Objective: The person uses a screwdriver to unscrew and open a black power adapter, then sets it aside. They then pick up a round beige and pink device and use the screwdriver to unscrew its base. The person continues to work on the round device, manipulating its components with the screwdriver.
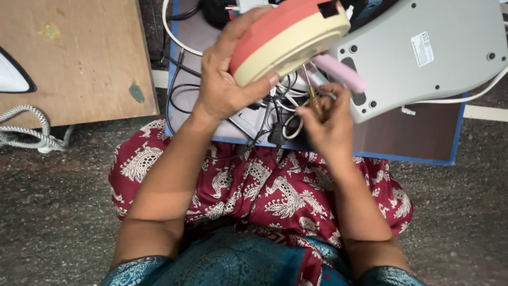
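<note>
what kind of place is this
Probably an informal appliance repair spot on the ground. A person sits on a rough floor at a low board with tangled wires, an upturned grey appliance and a red and cream casing being worked on.

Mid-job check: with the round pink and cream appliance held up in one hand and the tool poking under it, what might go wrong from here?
1. The left hand alone holds the pink and cream appliance tilted in the air; it might slip from that grip onto the tangled cables.
2. The right hand pinches a thin tool near its fingers; a slip could jab the left thumb.
3. The grey housing overhangs the board and could get knocked.
</note>
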